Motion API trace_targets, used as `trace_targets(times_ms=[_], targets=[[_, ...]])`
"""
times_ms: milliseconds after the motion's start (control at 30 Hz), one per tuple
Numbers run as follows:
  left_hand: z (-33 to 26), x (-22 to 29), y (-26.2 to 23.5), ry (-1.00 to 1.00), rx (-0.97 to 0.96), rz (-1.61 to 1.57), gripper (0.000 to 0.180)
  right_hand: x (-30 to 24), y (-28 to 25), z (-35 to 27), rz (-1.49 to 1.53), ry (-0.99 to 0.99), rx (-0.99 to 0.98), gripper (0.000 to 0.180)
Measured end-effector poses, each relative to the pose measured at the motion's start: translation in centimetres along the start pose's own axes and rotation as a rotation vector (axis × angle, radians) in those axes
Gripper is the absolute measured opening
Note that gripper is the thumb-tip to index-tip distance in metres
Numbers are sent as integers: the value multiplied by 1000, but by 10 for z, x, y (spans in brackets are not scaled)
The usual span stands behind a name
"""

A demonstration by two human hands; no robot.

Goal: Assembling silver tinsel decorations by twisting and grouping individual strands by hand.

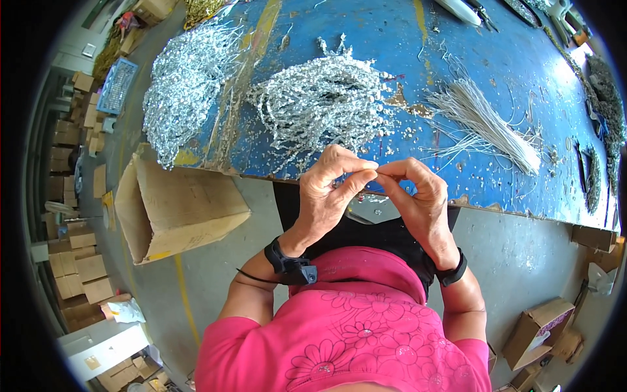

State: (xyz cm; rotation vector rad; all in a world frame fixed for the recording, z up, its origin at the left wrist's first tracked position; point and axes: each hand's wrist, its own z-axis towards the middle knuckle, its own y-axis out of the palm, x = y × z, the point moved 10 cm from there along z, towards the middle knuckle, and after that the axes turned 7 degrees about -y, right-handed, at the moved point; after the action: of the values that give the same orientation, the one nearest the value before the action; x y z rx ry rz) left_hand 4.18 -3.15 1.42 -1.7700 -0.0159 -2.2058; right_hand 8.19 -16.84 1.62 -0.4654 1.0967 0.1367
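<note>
Over the near edge of the blue table, my left hand (pixel 333 186) and my right hand (pixel 418 199) meet with their fingertips pinched together. Whatever lies between the fingertips is too small to make out. Just beyond them spreads a pile of silvery beaded strands (pixel 320 98). A second heap of glittering silver strands (pixel 186 85) lies farther left on the table. To the right, a bundle of thin pale wires or cords (pixel 493 124) rests with its loose ends fanned toward the pile.
The worn blue table (pixel 392 39) is scattered with small shiny bits. An open cardboard box (pixel 189 206) stands at its front left edge. Dark garland (pixel 604 98) and pliers-like tools (pixel 483 16) lie at the far right. Stacked cartons (pixel 78 261) line the left side.
</note>
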Motion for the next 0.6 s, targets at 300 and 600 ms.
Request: trace_targets(times_ms=[300, 600], targets=[[-4, 10, -3, 122, 30, 104, 18, -1, 9, -2, -100, -48, -61, 12], [-7, 17, 1, 157, -7, 104, 17, 3, 12, -8, -66, 13, -93, 11]])
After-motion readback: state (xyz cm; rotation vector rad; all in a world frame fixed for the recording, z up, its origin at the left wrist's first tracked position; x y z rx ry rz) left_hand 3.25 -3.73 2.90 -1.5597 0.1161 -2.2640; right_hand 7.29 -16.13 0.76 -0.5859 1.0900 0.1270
